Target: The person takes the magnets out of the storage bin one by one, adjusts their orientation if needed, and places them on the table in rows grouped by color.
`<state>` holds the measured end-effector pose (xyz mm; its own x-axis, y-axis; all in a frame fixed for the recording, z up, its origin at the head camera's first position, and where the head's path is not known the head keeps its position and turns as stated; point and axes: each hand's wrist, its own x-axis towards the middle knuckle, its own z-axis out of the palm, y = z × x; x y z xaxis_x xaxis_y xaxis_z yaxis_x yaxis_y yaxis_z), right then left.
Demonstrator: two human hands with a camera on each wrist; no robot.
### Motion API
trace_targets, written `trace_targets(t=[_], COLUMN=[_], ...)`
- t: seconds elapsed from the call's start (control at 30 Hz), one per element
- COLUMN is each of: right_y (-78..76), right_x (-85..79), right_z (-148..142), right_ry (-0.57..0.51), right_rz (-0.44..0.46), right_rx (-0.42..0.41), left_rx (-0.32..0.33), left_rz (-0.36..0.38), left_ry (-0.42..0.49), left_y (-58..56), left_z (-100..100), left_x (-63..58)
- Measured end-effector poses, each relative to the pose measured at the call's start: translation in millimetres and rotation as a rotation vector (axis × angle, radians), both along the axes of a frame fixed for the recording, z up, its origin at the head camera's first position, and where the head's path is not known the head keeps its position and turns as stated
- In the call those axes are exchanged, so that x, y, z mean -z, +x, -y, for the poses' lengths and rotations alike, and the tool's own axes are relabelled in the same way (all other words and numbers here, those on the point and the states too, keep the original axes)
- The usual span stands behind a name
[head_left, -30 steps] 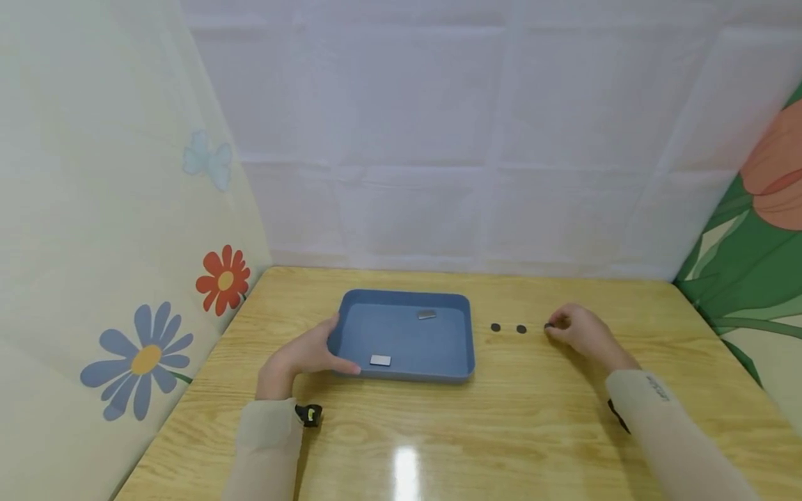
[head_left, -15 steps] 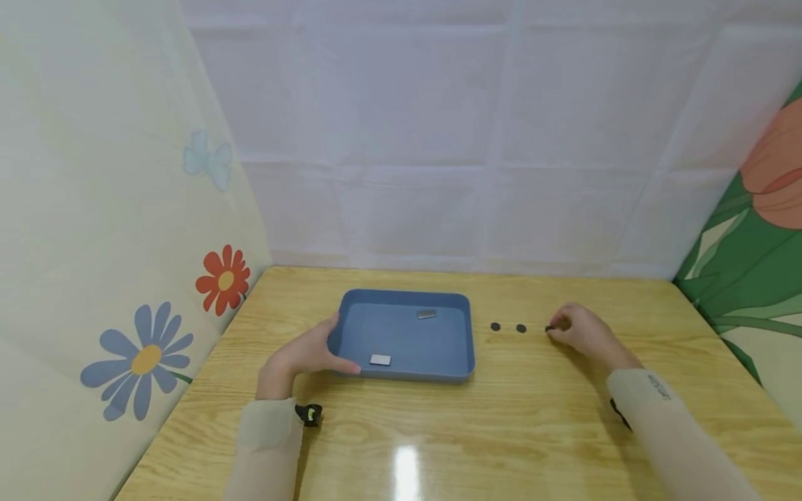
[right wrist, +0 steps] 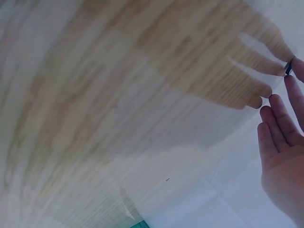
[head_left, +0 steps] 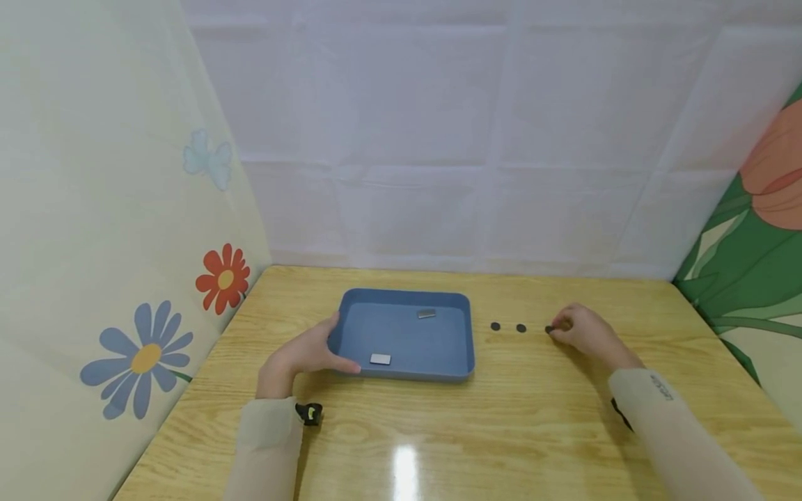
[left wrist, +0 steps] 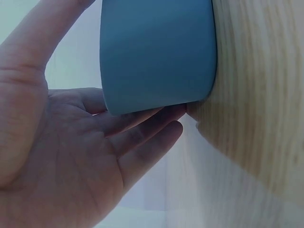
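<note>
My left hand (head_left: pixel 308 350) holds the left end of a shallow blue tray (head_left: pixel 401 374), its thumb along the front wall and its fingers against the left side. In the left wrist view, the fingers reach around a corner of the tray (left wrist: pixel 156 52), with a gap at the palm. To the right of the tray, my right hand (head_left: pixel 585 334) pinches a small black disc (head_left: pixel 549 329) between thumb and index finger, low over the table. The right wrist view shows the disc (right wrist: pixel 288 68) edge-on at the fingertips, the other fingers extended.
Two more black discs, one nearer the tray (head_left: pixel 496 326) and one nearer the hand (head_left: pixel 521 328), lie in a row on the wooden table (head_left: pixel 501 431). Inside the tray are a white rectangular piece (head_left: pixel 380 360) and a grey metallic piece (head_left: pixel 427 314). Cloth backdrops border the table.
The right hand and its pinched disc shift very slightly, the disc tilting at the fingertips. The left hand and tray stay in place.
</note>
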<state>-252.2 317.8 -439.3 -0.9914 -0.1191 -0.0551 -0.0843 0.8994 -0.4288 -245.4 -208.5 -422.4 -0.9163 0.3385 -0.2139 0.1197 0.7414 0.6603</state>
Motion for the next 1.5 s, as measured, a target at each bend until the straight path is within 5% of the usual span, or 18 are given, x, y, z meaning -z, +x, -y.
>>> trace_targets(t=[0.47,0.9,1.5], right_y=[-4.5,-19.9,-46.2], right_x=[-5.1,-34.7,-27.4], right_z=[12,79,167], right_ry=[-0.003,-0.017,-0.002], right_rz=[-0.044,-0.124,-0.06], right_rx=[-0.024,-0.125,-0.232], left_rx=[-0.005,-0.012,-0.011], left_rz=[0.008,0.021,0.02], left_ry=[-0.002,-0.006,-0.002], left_y=[-0.5,-1.4,-6.8], left_z=[0,0,-3], left_x=[0.7,0.9,8.2])
